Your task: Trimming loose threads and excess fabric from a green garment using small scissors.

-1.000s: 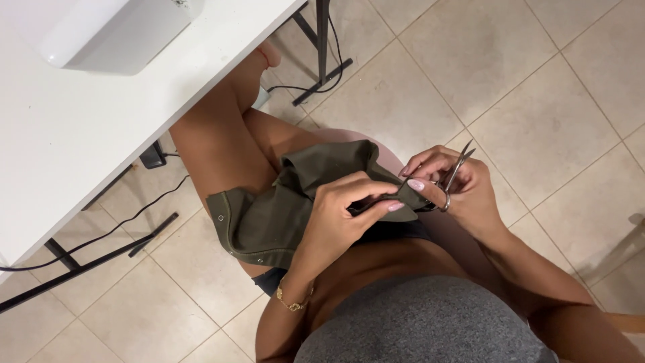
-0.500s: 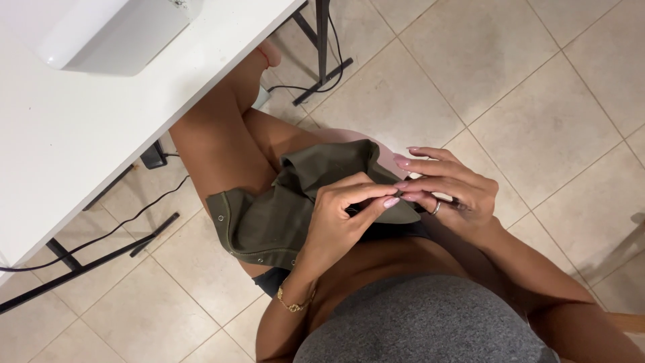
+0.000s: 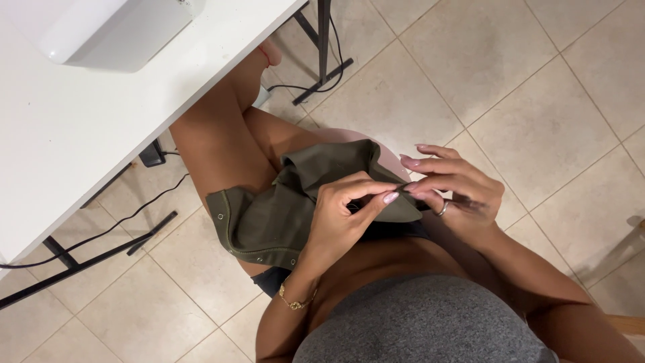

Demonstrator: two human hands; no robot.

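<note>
The left hand (image 3: 342,218) had its fingers (image 3: 376,195) pinched on an edge of the olive-green garment (image 3: 269,215). Just across from them, fingertips nearly touching, the right hand (image 3: 453,188) curled around a pair of small scissors (image 3: 470,204), mostly hidden in the palm; its other fingers were spread loose. Away from the fingers the garment draped over the lap, snap-studded hem hanging free. No cut showed at the pinched edge, so the trimming looked unfinished. Beyond stood the white desk (image 3: 101,134).
</note>
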